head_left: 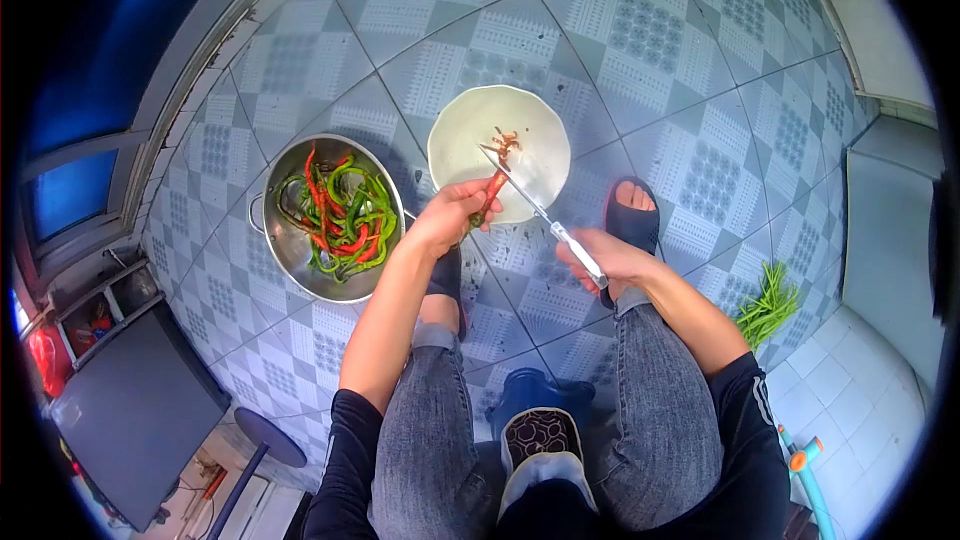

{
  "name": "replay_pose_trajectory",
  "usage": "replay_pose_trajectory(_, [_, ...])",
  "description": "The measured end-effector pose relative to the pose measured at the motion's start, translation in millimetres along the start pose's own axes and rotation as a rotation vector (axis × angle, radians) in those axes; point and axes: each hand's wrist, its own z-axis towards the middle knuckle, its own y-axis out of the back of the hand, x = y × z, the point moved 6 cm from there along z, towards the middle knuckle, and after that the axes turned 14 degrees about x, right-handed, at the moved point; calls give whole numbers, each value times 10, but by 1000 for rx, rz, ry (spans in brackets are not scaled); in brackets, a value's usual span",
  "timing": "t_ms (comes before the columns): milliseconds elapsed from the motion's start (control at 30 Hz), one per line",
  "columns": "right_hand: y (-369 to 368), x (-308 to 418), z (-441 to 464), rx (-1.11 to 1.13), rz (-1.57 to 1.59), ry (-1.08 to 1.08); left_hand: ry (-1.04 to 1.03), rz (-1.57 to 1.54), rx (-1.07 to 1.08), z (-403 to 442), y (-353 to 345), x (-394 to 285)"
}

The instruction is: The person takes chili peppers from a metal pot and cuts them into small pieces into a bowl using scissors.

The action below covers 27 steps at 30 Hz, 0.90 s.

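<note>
My left hand (449,215) pinches a long red chili pepper (494,186) by its darker stem end, over the near edge of a cream bowl (450,145). My right hand (612,258) is closed around the pale handle of what look like scissors (545,214). Their narrow metal blades cross the pepper's far end. Small reddish cut pieces (507,143) lie inside the bowl, just beyond the blade tips. Left of my left hand stands a steel pot (284,262) holding several red and green chili peppers (350,208).
Patterned tiles (640,30) cover the floor, with wet spots around the bowl. A bunch of green stalks (768,305) lies on the right. My sandalled feet are on either side, near the bowl. Under me is a blue stool (540,390). A dark panel (140,415) stands lower left.
</note>
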Motion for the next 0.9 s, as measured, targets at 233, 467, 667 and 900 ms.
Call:
replay_pose_trajectory(233, [23, -75, -7, 16, 11, -3, -68, -24, 41, 10, 48, -3])
replay_pose_trajectory(467, [7, -156, 65, 135, 39, 109, -51, -27, 27, -26, -18, -45])
replay_pose_trajectory(667, [-15, -80, 9, 71, -9, -17, 6, 81, -15, -26, -14, -39])
replay_pose_trajectory(900, [9, -80, 14, 7, 59, 22, -6, 73, -12, 7, 1, -20])
